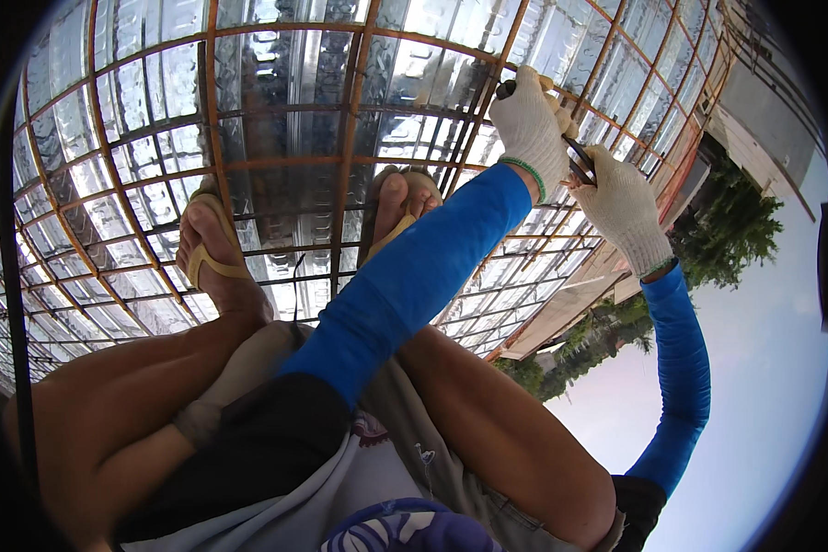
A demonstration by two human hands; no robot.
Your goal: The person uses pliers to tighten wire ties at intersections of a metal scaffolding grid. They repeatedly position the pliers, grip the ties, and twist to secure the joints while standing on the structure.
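Tool, dark and narrow, shows between the two gloved hands, between 1 and 2 o'clock; its exact kind is hard to tell. The right hand, at 2 o'clock, is closed on it. The left hand, at 1 o'clock and just beside the right, is curled around a dark rounded piece that pokes out toward its 10 o'clock side; whether this belongs to the same tool, I cannot tell. Both white knit gloves have green-edged cuffs.

Below the hands spreads a grid of rusty bars, over shiny ribbed metal sheets. Blue sleeves cover both forearms, the left one crossing the middle. A foot in a yellow sandal rests near 9 o'clock, the other near 12, partly behind the left sleeve. Bare knees bend toward 8 and 4 o'clock. Green trees stand near 3 o'clock, with pale sky toward 4.
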